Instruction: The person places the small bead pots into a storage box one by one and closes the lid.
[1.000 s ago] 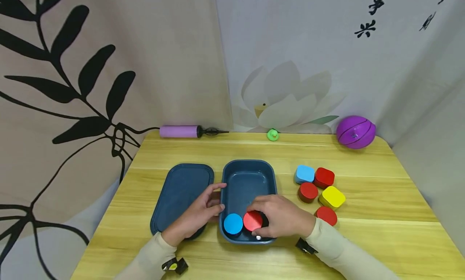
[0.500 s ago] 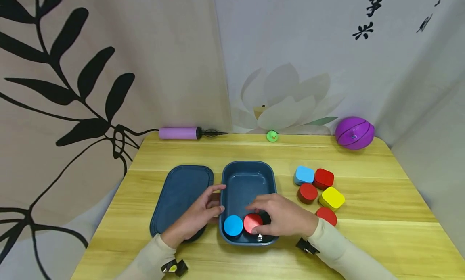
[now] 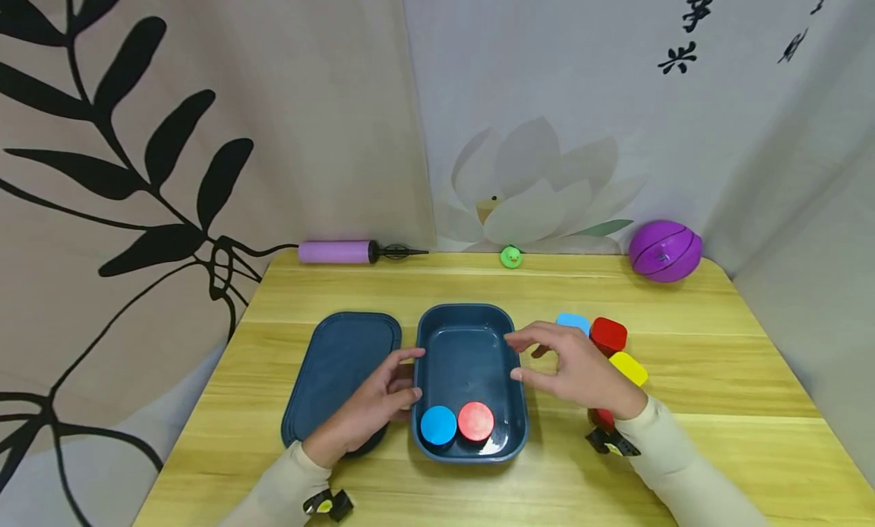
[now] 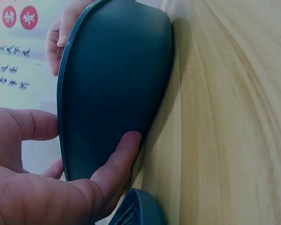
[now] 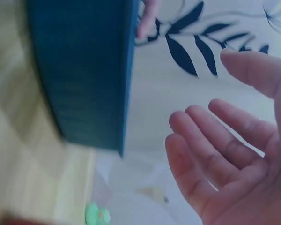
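**Right hand off the red disc, left hand steadying the box**

I am keeping my left hand [image 3: 372, 409] against the left wall of the dark blue box [image 3: 437, 318], thumb and fingers curled onto its rim, as the left wrist view shows. The box is sitting on the table [image 3: 718, 443] in front of me, open side up, its long axis running away from me toward the wall hanging. Its lid [image 3: 342, 367] is lying flat just beside it on the left, long axis running the same way.

Inside the box, at the near end, a blue disc [image 3: 438, 425] and a red disc [image 3: 475, 421] are lying flat, side by side and touching.

My right hand [image 3: 581, 371] is hovering over the box's right rim, fingers loosely spread and gripping nothing. A second ago it was resting on the red disc; now it is lifted clear of it and moved right, covering part of the coloured blocks there. A red block [image 3: 608, 334] and a yellow block [image 3: 629, 367] are showing beyond my knuckles.
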`<state>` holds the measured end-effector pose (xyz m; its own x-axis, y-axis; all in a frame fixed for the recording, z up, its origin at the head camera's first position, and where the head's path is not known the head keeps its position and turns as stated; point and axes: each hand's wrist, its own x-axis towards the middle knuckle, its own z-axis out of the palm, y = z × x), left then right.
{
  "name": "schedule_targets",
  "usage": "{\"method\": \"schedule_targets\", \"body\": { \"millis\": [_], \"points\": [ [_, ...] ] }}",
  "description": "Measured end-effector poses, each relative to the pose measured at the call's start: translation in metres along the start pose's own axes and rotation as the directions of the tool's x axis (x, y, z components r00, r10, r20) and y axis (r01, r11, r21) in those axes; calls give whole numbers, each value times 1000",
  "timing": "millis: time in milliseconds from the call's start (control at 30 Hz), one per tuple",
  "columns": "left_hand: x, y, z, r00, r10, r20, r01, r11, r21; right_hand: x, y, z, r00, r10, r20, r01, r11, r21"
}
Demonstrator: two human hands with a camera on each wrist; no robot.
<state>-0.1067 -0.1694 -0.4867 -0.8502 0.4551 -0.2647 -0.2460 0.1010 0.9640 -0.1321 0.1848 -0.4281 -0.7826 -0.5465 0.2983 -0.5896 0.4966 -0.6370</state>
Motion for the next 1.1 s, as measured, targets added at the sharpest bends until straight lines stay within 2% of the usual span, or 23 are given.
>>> {"method": "schedule_targets", "body": {
  "millis": [200, 367, 533, 667, 867, 1100],
  "points": [
    [0, 0, -1, 1000, 4, 6, -4, 1000, -3, -12, 19, -32, 988, 66, -139, -68, 998, -12],
    [1, 0, -1, 1000, 4, 10, -4, 1000, 0, -25, 39, -55, 971, 151, -188, -153, 988, 3],
    [0, 0, -2, 1000, 6, 14, -6, 1000, -7, -38, 57, -72, 944, 256, -208, -262, 965, -1],
    [-1, 1, -2, 1000, 1, 12, -1, 1000, -7, -47, 74, -81, 922, 339, -186, -346, 938, -5],
    [-1, 1, -3, 1000, -4, 13, 4, 1000, -14, -57, 103, -86, 897, 420, -134, -425, 905, -2],
    [-2, 2, -1, 1000, -5, 25, 5, 1000, -27, -63, 122, -84, 866, 501, -6, -499, 864, 60]
  ]
}}
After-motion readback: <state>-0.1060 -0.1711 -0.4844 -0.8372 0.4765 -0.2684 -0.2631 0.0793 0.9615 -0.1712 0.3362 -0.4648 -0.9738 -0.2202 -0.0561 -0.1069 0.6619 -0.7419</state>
